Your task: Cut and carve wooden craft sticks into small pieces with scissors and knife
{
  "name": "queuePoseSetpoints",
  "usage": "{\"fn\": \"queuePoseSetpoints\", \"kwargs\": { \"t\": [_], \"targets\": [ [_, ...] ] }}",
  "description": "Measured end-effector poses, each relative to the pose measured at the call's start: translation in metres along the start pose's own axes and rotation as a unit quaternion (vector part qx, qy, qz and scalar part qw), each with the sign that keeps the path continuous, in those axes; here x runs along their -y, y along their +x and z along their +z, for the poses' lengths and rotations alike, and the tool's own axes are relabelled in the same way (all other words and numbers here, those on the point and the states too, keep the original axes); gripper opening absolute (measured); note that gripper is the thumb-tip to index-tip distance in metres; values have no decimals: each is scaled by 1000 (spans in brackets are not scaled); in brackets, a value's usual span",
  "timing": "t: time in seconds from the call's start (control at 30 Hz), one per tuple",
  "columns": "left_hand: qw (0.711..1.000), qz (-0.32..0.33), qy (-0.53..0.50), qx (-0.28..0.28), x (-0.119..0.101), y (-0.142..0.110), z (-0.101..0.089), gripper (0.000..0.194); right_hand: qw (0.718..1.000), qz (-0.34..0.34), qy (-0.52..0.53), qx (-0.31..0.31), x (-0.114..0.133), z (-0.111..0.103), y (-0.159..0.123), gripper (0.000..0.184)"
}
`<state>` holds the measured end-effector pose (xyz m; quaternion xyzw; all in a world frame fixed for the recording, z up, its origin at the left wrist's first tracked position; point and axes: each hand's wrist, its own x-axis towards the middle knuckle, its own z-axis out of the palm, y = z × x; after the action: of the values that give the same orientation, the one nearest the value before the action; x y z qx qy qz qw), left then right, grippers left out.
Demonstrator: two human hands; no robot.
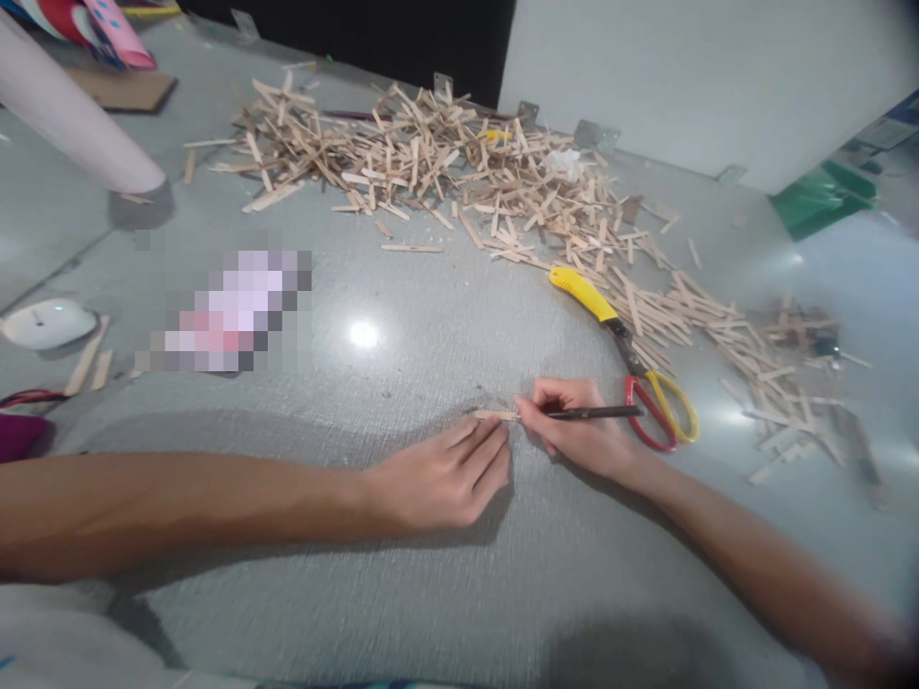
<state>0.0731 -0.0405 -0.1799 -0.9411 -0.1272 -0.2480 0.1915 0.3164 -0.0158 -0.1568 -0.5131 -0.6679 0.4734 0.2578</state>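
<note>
My left hand (445, 474) is closed, its fingertips pressing a short piece of wooden stick (495, 415) against the grey table. My right hand (571, 421) grips a slim black pen-like tool (603, 412), held as one holds a pen. Its tip, mostly behind the fingers, is at the right end of the stick; whether it is a pen or a craft knife I cannot tell. Just beyond my right hand lie scissors (661, 410) with one red and one yellow handle loop. A yellow-handled tool (583, 293) lies against their dark blades.
A large heap of wooden sticks (423, 158) spreads along the back, with more sticks (796, 411) on the right. To the left are a white computer mouse (49, 323), a blurred-out pinkish object (236, 311) and a pale tube (78, 115). A green container (822, 199) is at the far right.
</note>
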Motion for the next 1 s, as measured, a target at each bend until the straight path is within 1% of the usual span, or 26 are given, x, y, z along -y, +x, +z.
{"fn": "queuePoseSetpoints", "kwargs": {
  "t": [0.4,0.53,0.7,1.0],
  "targets": [
    [1000,-5,-12,-8,0,1,0,27,1000,4,2,2,2,0,0,51],
    [1000,-2,-4,-4,0,1,0,25,1000,3,1,3,2,-1,0,49],
    [1000,4,-6,6,-1,-2,1,27,1000,3,3,4,2,0,-1,50],
    [1000,-2,-2,0,-1,-2,2,27,1000,1,5,4,-1,-1,-1,50]
  ]
}}
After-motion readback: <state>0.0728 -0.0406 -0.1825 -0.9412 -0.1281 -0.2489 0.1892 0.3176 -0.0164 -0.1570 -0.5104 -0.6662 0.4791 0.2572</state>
